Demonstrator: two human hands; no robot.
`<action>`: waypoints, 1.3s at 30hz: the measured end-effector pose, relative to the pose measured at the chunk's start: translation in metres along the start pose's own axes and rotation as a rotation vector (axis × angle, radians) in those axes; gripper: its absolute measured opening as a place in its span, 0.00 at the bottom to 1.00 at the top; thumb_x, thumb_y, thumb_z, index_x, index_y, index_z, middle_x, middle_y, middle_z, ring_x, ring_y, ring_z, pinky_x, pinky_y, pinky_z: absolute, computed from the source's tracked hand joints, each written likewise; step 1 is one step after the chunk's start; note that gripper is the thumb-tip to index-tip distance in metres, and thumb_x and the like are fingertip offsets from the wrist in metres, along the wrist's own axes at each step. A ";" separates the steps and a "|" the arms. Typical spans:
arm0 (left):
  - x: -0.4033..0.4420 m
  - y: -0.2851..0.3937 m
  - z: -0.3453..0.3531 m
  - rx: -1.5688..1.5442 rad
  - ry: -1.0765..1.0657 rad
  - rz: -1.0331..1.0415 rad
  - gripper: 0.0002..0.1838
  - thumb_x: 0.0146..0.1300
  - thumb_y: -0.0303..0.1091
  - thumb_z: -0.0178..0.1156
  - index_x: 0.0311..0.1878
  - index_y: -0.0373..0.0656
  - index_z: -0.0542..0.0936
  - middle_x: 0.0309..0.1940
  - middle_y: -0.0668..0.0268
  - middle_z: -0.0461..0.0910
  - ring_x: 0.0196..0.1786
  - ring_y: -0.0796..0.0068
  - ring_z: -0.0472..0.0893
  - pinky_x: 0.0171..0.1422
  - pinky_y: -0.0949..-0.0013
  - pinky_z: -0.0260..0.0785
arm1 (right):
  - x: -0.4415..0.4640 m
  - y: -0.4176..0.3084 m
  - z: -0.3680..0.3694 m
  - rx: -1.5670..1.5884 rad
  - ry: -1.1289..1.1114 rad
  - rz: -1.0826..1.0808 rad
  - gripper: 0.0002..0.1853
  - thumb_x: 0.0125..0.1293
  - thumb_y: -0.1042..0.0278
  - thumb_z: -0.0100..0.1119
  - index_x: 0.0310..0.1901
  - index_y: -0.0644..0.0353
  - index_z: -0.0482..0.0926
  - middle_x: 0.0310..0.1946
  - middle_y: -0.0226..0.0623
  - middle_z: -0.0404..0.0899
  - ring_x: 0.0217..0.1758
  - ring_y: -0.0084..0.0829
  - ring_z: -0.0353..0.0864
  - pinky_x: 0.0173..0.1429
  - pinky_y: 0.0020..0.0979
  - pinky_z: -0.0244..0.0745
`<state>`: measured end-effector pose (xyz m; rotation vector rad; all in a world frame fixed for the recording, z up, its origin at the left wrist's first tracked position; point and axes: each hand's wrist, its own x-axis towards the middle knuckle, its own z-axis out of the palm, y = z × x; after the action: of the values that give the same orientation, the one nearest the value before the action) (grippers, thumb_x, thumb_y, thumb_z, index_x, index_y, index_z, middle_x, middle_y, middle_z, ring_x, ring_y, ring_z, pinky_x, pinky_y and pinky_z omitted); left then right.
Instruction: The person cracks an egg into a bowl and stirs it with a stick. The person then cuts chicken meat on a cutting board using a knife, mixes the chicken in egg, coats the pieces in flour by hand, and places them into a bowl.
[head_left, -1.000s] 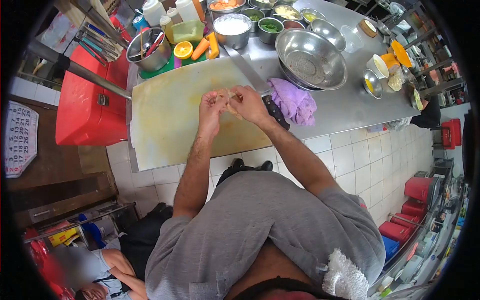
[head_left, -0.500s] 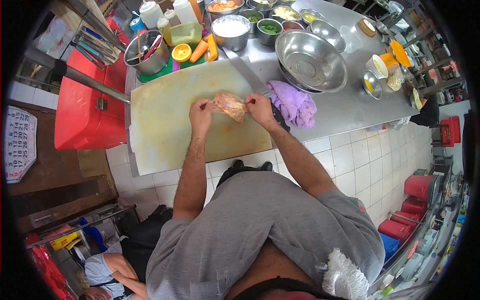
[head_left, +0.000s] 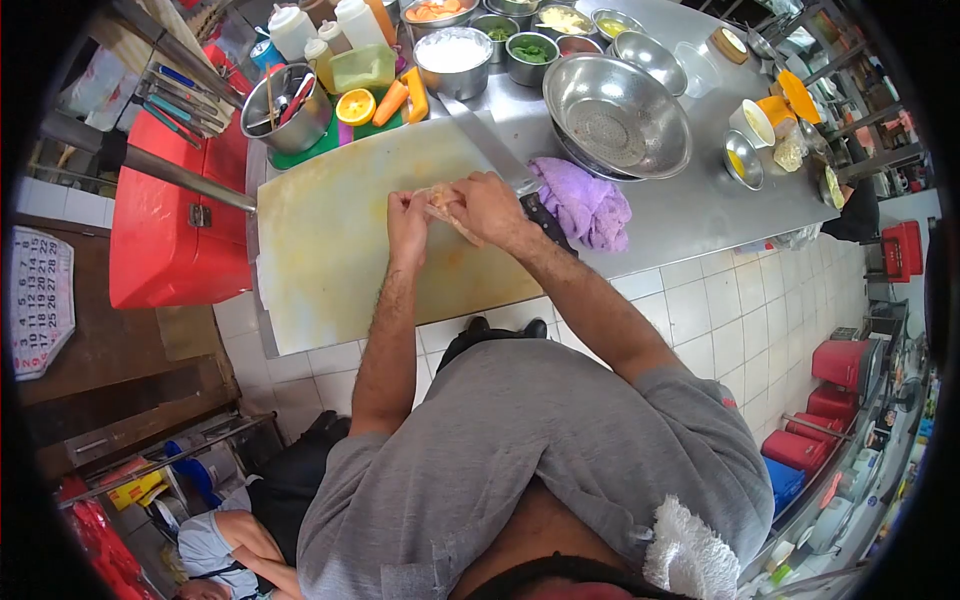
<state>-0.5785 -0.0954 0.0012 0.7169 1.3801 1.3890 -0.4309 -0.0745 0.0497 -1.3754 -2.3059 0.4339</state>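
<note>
Over the cutting board (head_left: 330, 240), my left hand (head_left: 407, 225) pinches one side of a small clear bag (head_left: 441, 200) with orange-brown contents. My right hand (head_left: 490, 208) is closed on the bag's other side and hides part of it. Just right of my right hand lies a large knife (head_left: 492, 145), its black handle partly behind my wrist and its blade pointing away across the board's edge. A crumpled purple cloth (head_left: 585, 205) sits beside the handle.
A perforated steel bowl (head_left: 617, 118) stands beyond the cloth. Along the back are a pot of white powder (head_left: 452, 60), small bowls, squeeze bottles, a halved orange (head_left: 356, 107) and a utensil pot (head_left: 290, 110). A red cooler (head_left: 180, 210) is at left; a person (head_left: 240, 540) sits lower left.
My hands were spread at the bag's two ends half a second ago; now they are closer together, with my right hand moved left over the bag.
</note>
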 end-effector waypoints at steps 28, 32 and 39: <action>-0.001 0.022 0.021 0.433 -0.417 0.009 0.29 0.47 0.35 0.64 0.53 0.34 0.72 0.43 0.53 0.72 0.45 0.61 0.76 0.51 0.67 0.69 | -0.015 0.052 -0.035 1.513 0.028 0.644 0.08 0.57 0.77 0.51 0.37 0.67 0.76 0.32 0.36 0.79 0.26 0.21 0.74 0.28 0.22 0.68; 0.011 0.008 0.020 0.746 -0.403 0.172 0.24 0.48 0.42 0.64 0.43 0.33 0.77 0.38 0.51 0.74 0.43 0.60 0.75 0.50 0.64 0.68 | -0.022 0.052 -0.047 1.564 0.053 0.623 0.07 0.57 0.77 0.51 0.37 0.67 0.76 0.31 0.35 0.79 0.26 0.20 0.73 0.28 0.22 0.68; 0.014 0.023 0.018 0.988 -0.416 0.260 0.18 0.47 0.41 0.63 0.31 0.32 0.81 0.35 0.51 0.74 0.44 0.59 0.74 0.48 0.63 0.68 | -0.032 0.059 -0.045 1.367 -0.002 0.600 0.07 0.57 0.72 0.55 0.37 0.64 0.77 0.28 0.29 0.77 0.26 0.17 0.69 0.29 0.20 0.64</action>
<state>-0.5722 -0.0720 0.0227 1.7604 1.6222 0.5889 -0.3501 -0.0729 0.0552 -1.1518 -0.9457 1.7244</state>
